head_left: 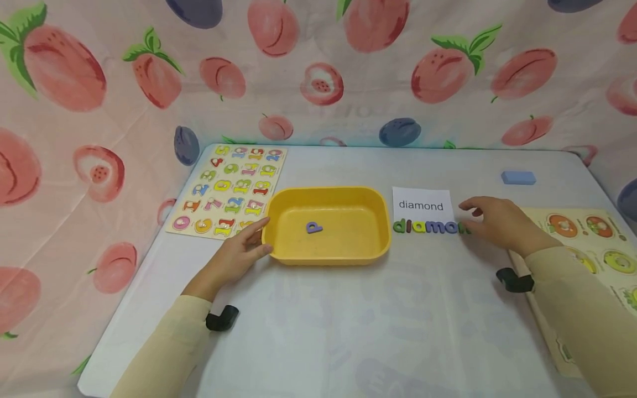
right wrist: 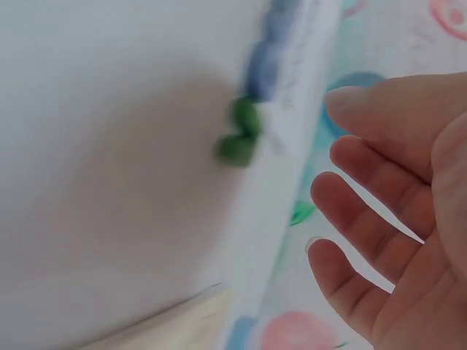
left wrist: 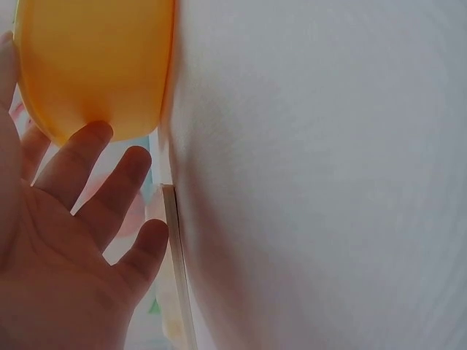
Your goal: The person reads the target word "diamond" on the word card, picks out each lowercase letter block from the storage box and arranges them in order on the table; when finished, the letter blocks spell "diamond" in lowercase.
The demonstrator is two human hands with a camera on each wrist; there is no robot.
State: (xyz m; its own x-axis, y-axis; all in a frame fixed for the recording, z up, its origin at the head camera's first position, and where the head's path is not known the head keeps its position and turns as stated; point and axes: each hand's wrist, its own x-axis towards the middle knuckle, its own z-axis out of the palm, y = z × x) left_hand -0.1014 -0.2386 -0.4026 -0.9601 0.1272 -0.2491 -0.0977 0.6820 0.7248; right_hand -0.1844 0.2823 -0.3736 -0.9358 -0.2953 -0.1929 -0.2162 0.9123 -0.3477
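Note:
My left hand (head_left: pixel 234 260) touches the left end of a yellow plastic tray (head_left: pixel 325 261), thumb and index finger at its rim. In the left wrist view the fingers (left wrist: pixel 135 166) are spread, and one meets the tray's outer wall. A purple letter (head_left: pixel 314 227) lies inside the tray. To the right, a white card (head_left: pixel 422 205) printed "diamond" has coloured letters (head_left: pixel 426 227) lined up along its lower edge, reading "diamon". My right hand (head_left: pixel 500 222) hovers by the green n (right wrist: pixel 246 131), partly covering it in the head view. Its fingers are loosely bent and hold nothing.
A number puzzle board (head_left: pixel 231 188) lies behind and left of the tray. Another board with food pictures (head_left: pixel 592 243) lies under the right forearm. A blue block (head_left: pixel 518 177) sits at the back right. Fruit-patterned cloth (head_left: pixel 358 94) rises behind the white table (head_left: pixel 318 331).

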